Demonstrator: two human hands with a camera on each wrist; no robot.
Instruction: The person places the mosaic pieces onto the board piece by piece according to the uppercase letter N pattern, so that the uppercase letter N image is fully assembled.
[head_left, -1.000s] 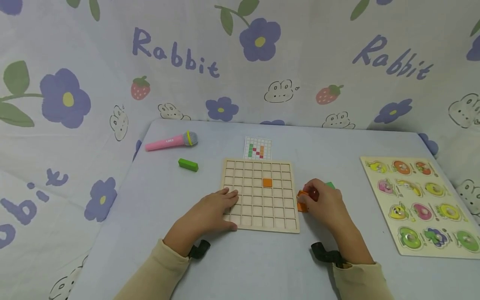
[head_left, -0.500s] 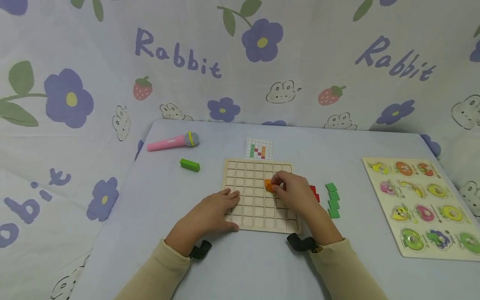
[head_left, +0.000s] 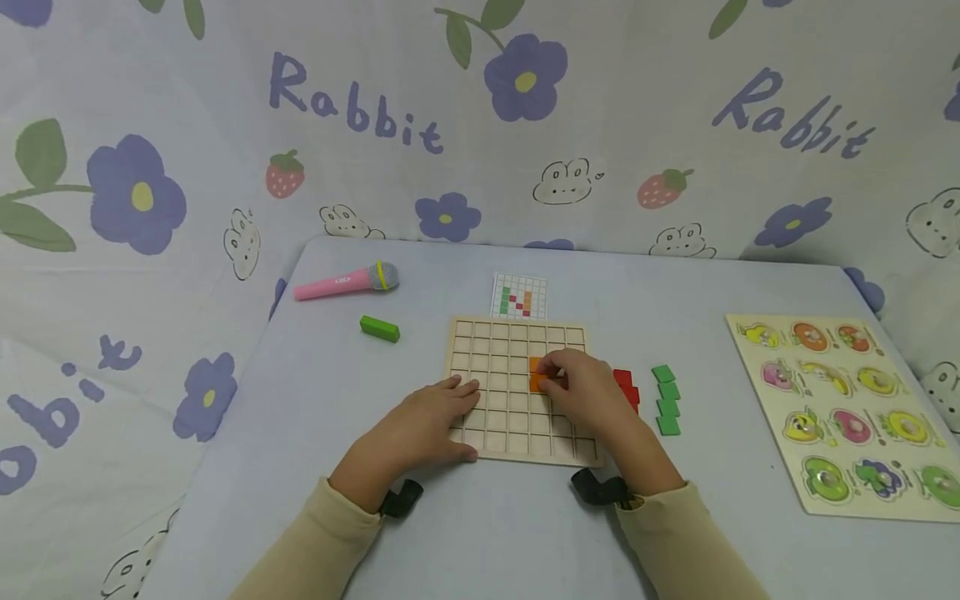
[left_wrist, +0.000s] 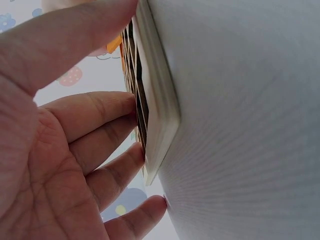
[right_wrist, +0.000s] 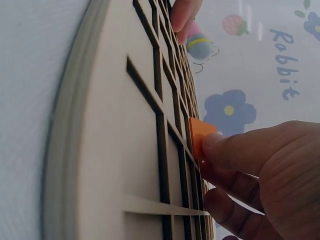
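Note:
A wooden grid board (head_left: pixel 495 421) lies flat on the table. My left hand (head_left: pixel 422 423) rests on its left edge, fingers loosely extended; in the left wrist view those fingertips (left_wrist: pixel 127 102) touch the board's rim. Over the right half of the board, my right hand (head_left: pixel 592 392) pinches an orange square tile (head_left: pixel 537 382) between thumb and fingers. This tile is at the cell just nearer than another orange tile (head_left: pixel 534 363), which is partly hidden by the fingers. In the right wrist view the pinched orange tile (right_wrist: pixel 201 137) stands tilted against the grid.
Red tiles (head_left: pixel 624 383) and a column of green tiles (head_left: pixel 667 402) lie right of the board. A pattern card (head_left: pixel 519 296) sits behind it. Further left are a green block (head_left: pixel 379 329) and pink toy microphone (head_left: pixel 337 286). A fruit puzzle board (head_left: pixel 817 417) lies far right.
My right hand has moved left from beside the board onto the grid, carrying an orange tile, then lowered it slightly toward the near side. My left hand stays put.

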